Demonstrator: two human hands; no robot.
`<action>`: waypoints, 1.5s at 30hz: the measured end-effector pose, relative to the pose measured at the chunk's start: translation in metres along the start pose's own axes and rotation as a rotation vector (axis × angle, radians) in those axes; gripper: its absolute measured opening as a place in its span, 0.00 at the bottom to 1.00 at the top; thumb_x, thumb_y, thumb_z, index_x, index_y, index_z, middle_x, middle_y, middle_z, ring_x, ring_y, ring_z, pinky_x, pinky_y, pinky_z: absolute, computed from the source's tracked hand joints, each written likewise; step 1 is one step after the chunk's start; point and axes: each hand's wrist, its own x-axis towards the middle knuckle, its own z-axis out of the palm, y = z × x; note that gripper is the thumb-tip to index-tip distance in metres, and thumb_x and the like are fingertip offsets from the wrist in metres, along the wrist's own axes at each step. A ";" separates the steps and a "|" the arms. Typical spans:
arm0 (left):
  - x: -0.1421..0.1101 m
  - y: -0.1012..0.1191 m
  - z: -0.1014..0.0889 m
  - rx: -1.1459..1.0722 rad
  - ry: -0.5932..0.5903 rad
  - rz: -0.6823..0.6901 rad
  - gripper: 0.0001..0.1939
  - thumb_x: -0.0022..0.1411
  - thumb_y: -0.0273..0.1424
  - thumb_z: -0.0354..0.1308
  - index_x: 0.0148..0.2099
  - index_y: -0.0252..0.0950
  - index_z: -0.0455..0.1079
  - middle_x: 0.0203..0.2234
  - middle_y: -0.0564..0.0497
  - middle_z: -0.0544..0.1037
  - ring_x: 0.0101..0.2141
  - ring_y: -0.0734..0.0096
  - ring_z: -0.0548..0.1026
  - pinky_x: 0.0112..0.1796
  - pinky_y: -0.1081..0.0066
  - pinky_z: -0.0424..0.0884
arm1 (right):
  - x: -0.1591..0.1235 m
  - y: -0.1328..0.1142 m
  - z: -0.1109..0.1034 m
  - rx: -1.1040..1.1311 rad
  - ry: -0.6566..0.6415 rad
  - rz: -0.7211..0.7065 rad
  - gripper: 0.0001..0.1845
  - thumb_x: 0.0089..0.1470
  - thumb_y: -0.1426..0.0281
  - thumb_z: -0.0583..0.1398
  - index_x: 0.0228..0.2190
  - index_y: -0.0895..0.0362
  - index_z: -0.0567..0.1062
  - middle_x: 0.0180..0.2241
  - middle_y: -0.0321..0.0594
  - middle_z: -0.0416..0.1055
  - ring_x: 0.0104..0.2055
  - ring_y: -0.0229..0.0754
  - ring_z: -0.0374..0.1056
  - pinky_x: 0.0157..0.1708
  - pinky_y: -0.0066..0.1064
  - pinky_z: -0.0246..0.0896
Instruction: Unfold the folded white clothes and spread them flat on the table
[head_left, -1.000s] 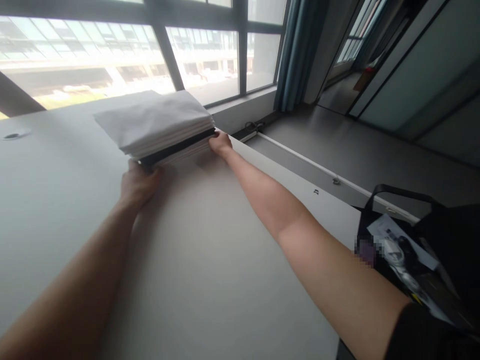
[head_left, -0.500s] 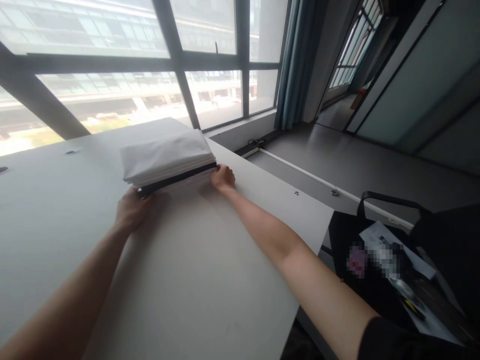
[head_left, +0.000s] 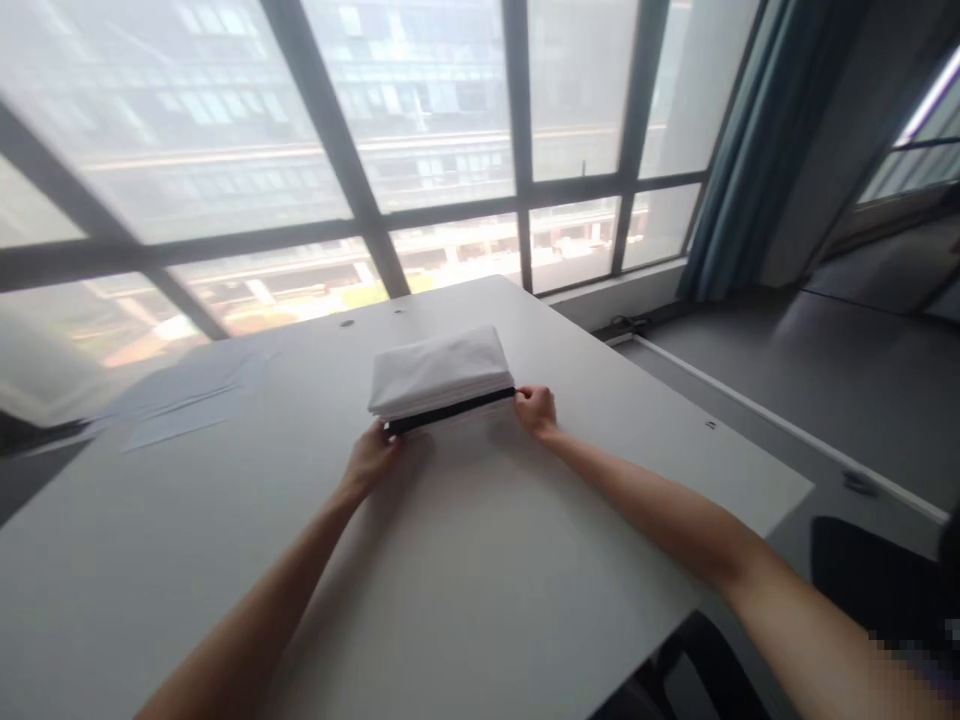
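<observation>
A stack of folded white cloths (head_left: pixel 439 375) with one black layer near the bottom lies on the white table (head_left: pixel 480 560). My left hand (head_left: pixel 373 457) grips the stack's near left corner, its fingers tucked under the edge. My right hand (head_left: pixel 535 408) is closed on the near right corner, next to the black layer. Both arms are stretched far forward.
Flat pale sheets (head_left: pixel 180 400) lie on the table's left side. Large windows (head_left: pixel 420 130) run behind the table, with a blue curtain (head_left: pixel 742 170) at the right. A dark chair (head_left: pixel 877 590) stands by the table's right edge, over grey floor.
The view has pulled back and tilted up, so the stack and both hands look smaller and farther. Both hands stay on the stack's near corners. The black bag has left the view.
</observation>
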 end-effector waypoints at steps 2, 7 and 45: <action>-0.003 -0.002 0.002 -0.038 0.054 -0.021 0.21 0.56 0.38 0.56 0.52 0.38 0.71 0.43 0.46 0.83 0.45 0.51 0.80 0.40 0.66 0.75 | 0.010 0.011 0.004 0.043 -0.082 -0.048 0.15 0.49 0.69 0.54 0.20 0.56 0.79 0.21 0.39 0.74 0.29 0.45 0.72 0.29 0.29 0.59; -0.017 -0.007 0.004 -0.173 0.081 -0.114 0.17 0.53 0.42 0.60 0.43 0.38 0.74 0.35 0.47 0.83 0.40 0.49 0.80 0.38 0.63 0.76 | 0.053 0.027 0.007 0.089 -0.298 -0.110 0.15 0.43 0.69 0.53 0.19 0.53 0.80 0.20 0.39 0.75 0.24 0.43 0.70 0.25 0.30 0.62; -0.042 -0.021 0.017 -0.308 0.246 -0.043 0.20 0.60 0.28 0.52 0.53 0.35 0.73 0.45 0.43 0.81 0.47 0.57 0.78 0.47 0.63 0.74 | 0.106 0.040 0.037 -0.069 -0.312 -0.349 0.17 0.52 0.70 0.55 0.38 0.59 0.82 0.35 0.47 0.81 0.34 0.45 0.75 0.33 0.29 0.61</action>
